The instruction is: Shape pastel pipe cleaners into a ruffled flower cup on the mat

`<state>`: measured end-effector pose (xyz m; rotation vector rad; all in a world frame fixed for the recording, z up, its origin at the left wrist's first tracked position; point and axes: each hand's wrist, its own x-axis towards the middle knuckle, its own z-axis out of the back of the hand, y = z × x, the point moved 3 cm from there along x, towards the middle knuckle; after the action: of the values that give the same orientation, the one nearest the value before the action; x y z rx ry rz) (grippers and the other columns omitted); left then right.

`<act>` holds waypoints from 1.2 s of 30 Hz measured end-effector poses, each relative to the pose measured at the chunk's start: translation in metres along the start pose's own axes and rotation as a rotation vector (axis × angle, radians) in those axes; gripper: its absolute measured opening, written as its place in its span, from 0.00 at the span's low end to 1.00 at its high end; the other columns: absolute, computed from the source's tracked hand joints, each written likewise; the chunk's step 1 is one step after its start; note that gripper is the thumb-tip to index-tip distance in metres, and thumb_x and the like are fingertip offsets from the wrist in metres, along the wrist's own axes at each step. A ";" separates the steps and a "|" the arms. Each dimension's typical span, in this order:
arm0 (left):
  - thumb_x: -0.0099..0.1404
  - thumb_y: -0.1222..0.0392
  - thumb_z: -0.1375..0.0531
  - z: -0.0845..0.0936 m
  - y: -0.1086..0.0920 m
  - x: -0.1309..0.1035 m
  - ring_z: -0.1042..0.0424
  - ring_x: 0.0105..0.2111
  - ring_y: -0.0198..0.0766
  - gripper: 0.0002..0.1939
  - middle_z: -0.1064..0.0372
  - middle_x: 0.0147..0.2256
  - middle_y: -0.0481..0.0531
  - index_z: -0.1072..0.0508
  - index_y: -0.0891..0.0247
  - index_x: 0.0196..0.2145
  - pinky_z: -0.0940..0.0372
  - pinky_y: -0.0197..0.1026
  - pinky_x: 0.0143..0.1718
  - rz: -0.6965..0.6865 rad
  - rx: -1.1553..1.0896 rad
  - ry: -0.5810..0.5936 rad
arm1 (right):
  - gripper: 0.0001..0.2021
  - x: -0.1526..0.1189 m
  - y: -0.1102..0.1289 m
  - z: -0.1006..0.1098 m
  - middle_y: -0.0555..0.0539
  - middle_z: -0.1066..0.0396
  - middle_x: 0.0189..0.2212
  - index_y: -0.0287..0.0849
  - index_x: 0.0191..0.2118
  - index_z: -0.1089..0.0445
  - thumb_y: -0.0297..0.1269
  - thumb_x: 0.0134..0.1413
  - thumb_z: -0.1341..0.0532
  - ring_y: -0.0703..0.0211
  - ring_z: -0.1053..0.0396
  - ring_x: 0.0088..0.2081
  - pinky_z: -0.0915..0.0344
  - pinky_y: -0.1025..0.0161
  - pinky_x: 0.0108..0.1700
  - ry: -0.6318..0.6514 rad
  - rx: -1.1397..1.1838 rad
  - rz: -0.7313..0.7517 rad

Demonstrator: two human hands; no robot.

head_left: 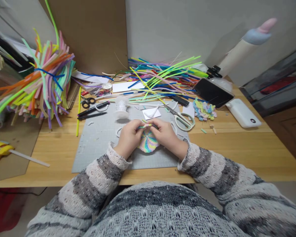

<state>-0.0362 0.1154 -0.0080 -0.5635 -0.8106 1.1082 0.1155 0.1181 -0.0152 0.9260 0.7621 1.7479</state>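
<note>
Above the grey cutting mat (88, 148), my left hand (130, 135) and my right hand (166, 133) meet at the fingertips. Both pinch a short multicoloured pipe cleaner strip (147, 125), one hand at each end; the fingers hide part of it. Just below it, between my hands, is a round pastel disc (148, 143) with coloured stripes spreading from its centre. Whether the strip is joined to the disc I cannot tell. A white spool of clear thread (121, 108) stands beyond my left hand, and scissors with pale handles (184, 121) lie beyond my right.
Loose pipe cleaners (162, 77) are heaped at the back; a tied bundle (48, 79) stands left. Black scissors (88, 101), pens (93, 110) and a yellow glue gun (0, 151) lie left. A phone (213, 92), white power bank (244, 113) and curly pastel pieces (204, 109) lie right.
</note>
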 end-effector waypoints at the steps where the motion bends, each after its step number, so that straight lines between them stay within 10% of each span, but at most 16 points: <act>1: 0.63 0.65 0.43 0.000 0.000 0.000 0.30 0.32 0.37 0.04 0.28 0.30 0.49 0.27 0.63 0.32 0.37 0.37 0.35 -0.003 -0.003 -0.003 | 0.11 0.000 0.000 -0.001 0.49 0.24 0.33 0.43 0.38 0.27 0.27 0.52 0.45 0.59 0.28 0.36 0.35 0.64 0.39 -0.001 0.008 -0.005; 23: 0.64 0.64 0.44 -0.004 0.000 0.000 0.31 0.33 0.37 0.06 0.28 0.31 0.50 0.29 0.62 0.30 0.37 0.37 0.35 -0.065 -0.026 0.044 | 0.08 -0.003 0.000 0.001 0.49 0.24 0.33 0.44 0.36 0.27 0.32 0.57 0.44 0.59 0.27 0.36 0.34 0.62 0.40 -0.011 0.031 0.046; 30: 0.61 0.68 0.45 0.007 0.005 -0.001 0.29 0.39 0.39 0.13 0.28 0.40 0.54 0.32 0.63 0.44 0.34 0.41 0.42 0.145 -0.034 -0.219 | 0.22 0.000 -0.009 -0.001 0.43 0.29 0.48 0.42 0.54 0.38 0.35 0.51 0.40 0.56 0.30 0.46 0.34 0.60 0.46 -0.053 0.132 -0.054; 36: 0.61 0.67 0.43 0.003 0.005 0.000 0.27 0.42 0.41 0.13 0.26 0.43 0.55 0.26 0.64 0.44 0.33 0.43 0.46 0.074 -0.037 -0.061 | 0.10 0.002 -0.013 -0.002 0.48 0.24 0.39 0.42 0.42 0.28 0.35 0.55 0.42 0.58 0.28 0.39 0.34 0.63 0.41 0.008 0.118 -0.061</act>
<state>-0.0415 0.1169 -0.0097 -0.5971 -0.8708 1.1852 0.1196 0.1246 -0.0265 0.9652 0.8980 1.6685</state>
